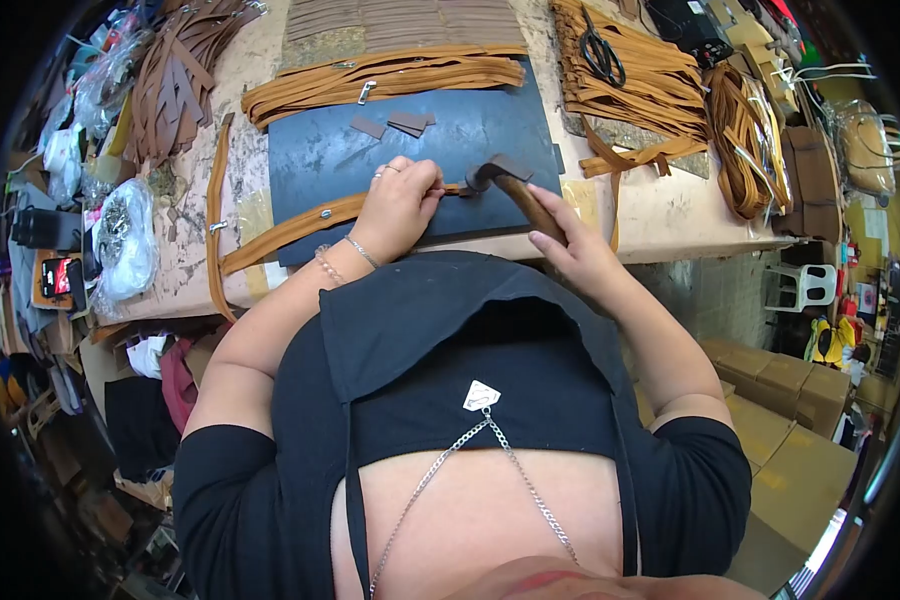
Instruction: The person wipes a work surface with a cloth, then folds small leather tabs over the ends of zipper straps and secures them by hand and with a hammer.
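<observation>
Left fingers (pixel 429 180) pinch the flat tan zipper strip (pixel 342 208), steadying its end. Right hand (pixel 571 240) grips the wooden-handled dark metal hammer (pixel 530 203), seemingly for control.

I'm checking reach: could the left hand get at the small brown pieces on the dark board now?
Probably yes: the small brown pieces lie just beyond the left hand, with bare dark board between, though it seems to be holding the zipper tape and would need to let go first.
</observation>
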### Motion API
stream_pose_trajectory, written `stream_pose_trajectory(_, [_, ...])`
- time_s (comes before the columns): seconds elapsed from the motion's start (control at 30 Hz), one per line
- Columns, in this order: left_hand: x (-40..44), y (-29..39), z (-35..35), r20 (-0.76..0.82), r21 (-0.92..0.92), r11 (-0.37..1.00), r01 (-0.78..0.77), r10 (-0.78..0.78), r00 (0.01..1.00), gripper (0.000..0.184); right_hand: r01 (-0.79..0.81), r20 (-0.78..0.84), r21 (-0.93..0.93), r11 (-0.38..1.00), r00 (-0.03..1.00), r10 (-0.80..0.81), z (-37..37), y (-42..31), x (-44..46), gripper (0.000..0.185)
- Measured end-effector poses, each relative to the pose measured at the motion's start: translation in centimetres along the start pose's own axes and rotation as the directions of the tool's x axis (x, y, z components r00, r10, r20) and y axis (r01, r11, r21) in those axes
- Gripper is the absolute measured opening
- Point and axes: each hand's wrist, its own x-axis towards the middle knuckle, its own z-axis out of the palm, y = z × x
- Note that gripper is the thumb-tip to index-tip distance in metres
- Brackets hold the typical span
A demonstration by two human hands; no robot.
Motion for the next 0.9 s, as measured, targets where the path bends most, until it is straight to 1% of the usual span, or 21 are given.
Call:
stream_pose_trajectory(0.03, [-0.1, -0.1, 0.1, -0.003, -0.008, 1.000, 0.010, -0.010, 1.000, 0.012, -0.004, 0.000, 0.000, 1.000, 1.000, 0.004, 0.1, -0.6, -0.3, 0.055])
stream_pose_trajectory(0.1, [-0.1, -0.3, 0.3, -0.009, -0.019, 0.999, 0.031, -0.031, 0.999, 0.013, 0.075, -0.151, -0.027, 0.997, 0.985, -0.078, 0.2, -1.3, -0.7, 0.057])
stream_pose_trajectory(0.13, [-0.1, -0.3, 0.4, -0.010, -0.008, 0.999, 0.033, -0.033, 0.999, 0.013, 0.101, -0.200, -0.005, 0.995, 0.975, -0.100, 0.3, -0.2, -1.1, 0.056])
stream_pose_trajectory(0.2, [-0.1, -0.3, 0.4, -0.008, 0.009, 1.000, 0.028, -0.028, 1.000, 0.014, 0.213, -0.267, 0.107, 0.971, 0.947, -0.178, 1.8, 1.6, -1.2, 0.055])
stream_pose_trajectory(0.27, [0.0, -0.3, 0.4, -0.018, 0.007, 1.000, 0.006, -0.006, 1.000, 0.014, 0.041, -0.023, -0.144, 0.989, 0.999, -0.044, 2.2, 1.7, -0.2, 0.055])
stream_pose_trajectory(0.3, [0.2, -0.3, 0.3, -0.025, 0.009, 1.000, 0.001, -0.001, 1.000, 0.014, -0.132, 0.032, -0.080, 0.988, 0.990, 0.135, 2.5, 1.5, 0.0, 0.056])
stream_pose_trajectory(0.33, [0.1, -0.1, 0.2, -0.019, 0.004, 1.000, -0.002, 0.003, 1.000, 0.014, -0.132, 0.034, -0.082, 0.988, 0.990, 0.135, 2.1, 1.2, 0.1, 0.056])
stream_pose_trajectory(0.4, [-0.1, 0.0, 0.1, -0.010, -0.003, 1.000, 0.008, -0.008, 1.000, 0.014, 0.137, -0.048, -0.115, 0.984, 0.988, -0.144, 1.1, 0.3, 0.3, 0.058])
stream_pose_trajectory(0.47, [0.1, -0.1, 0.1, 0.004, 0.035, 0.999, 0.018, -0.018, 1.000, 0.015, 0.072, -0.188, -0.027, 0.997, 0.979, -0.076, 1.4, 0.2, -0.7, 0.056])
stream_pose_trajectory(0.53, [0.1, -0.1, 0.2, -0.009, 0.026, 1.000, 0.017, -0.017, 1.000, 0.014, 0.218, -0.249, -0.137, 0.966, 0.937, -0.247, 3.3, 1.9, -0.3, 0.056])
stream_pose_trajectory(0.57, [0.1, 0.0, 0.3, -0.028, 0.017, 1.000, 0.018, -0.018, 0.999, 0.014, -0.006, -0.056, -0.136, 0.991, 0.998, -0.001, 3.0, 1.6, 0.1, 0.056])
stream_pose_trajectory(0.6, [0.1, 0.0, 0.3, -0.032, 0.018, 1.000, 0.008, -0.008, 0.999, 0.014, -0.228, 0.130, -0.176, 0.958, 0.959, 0.252, 2.2, -0.1, 0.7, 0.056])
stream_pose_trajectory(0.63, [0.2, 0.0, 0.3, -0.021, 0.001, 1.000, 0.018, -0.018, 1.000, 0.015, -0.229, 0.148, -0.080, 0.970, 0.960, 0.239, 1.4, -0.8, 0.9, 0.059])
stream_pose_trajectory(0.67, [0.2, -0.1, 0.1, -0.006, -0.013, 0.999, 0.036, -0.036, 0.999, 0.015, -0.223, 0.146, -0.080, 0.972, 0.962, 0.232, 1.3, -0.2, 1.0, 0.059])
stream_pose_trajectory(0.7, [0.2, -0.1, 0.1, 0.016, 0.006, 0.999, 0.054, -0.054, 0.998, 0.014, -0.093, 0.035, -0.069, 0.993, 0.995, 0.096, 1.4, 1.0, 0.9, 0.061])
stream_pose_trajectory(0.73, [0.4, 0.0, 0.0, 0.013, 0.011, 0.999, 0.049, -0.049, 0.999, 0.014, 0.043, -0.079, -0.079, 0.996, 0.996, -0.049, 1.1, 1.9, 1.1, 0.063])
stream_pose_trajectory(0.77, [0.4, 0.3, 0.0, 0.006, 0.048, 0.999, 0.004, -0.004, 1.000, 0.013, 0.052, -0.155, -0.104, 0.993, 0.986, -0.068, 0.4, 2.5, 1.3, 0.064])
stream_pose_trajectory(0.8, [0.6, 0.5, 0.0, -0.001, 0.085, 0.996, -0.041, 0.042, 0.999, 0.013, 0.058, -0.157, -0.107, 0.993, 0.985, -0.074, -0.4, 2.6, 1.5, 0.064])
stream_pose_trajectory(0.83, [0.8, 0.8, 0.0, 0.027, 0.158, 0.984, -0.086, 0.083, 0.996, 0.011, -0.092, -0.253, -0.122, 0.988, 0.966, 0.058, -1.0, 2.7, 1.7, 0.064])
stream_pose_trajectory(0.87, [1.0, 0.9, 0.2, 0.023, 0.160, 0.983, -0.087, 0.085, 0.996, 0.011, -0.239, -0.347, -0.121, 0.964, 0.920, 0.184, -1.7, 2.9, 1.8, 0.063])
stream_pose_trajectory(0.9, [1.2, 0.9, 0.4, 0.028, 0.176, 0.980, -0.096, 0.092, 0.995, 0.011, -0.218, -0.425, -0.255, 0.942, 0.900, 0.093, -2.1, 4.3, 2.1, 0.061])
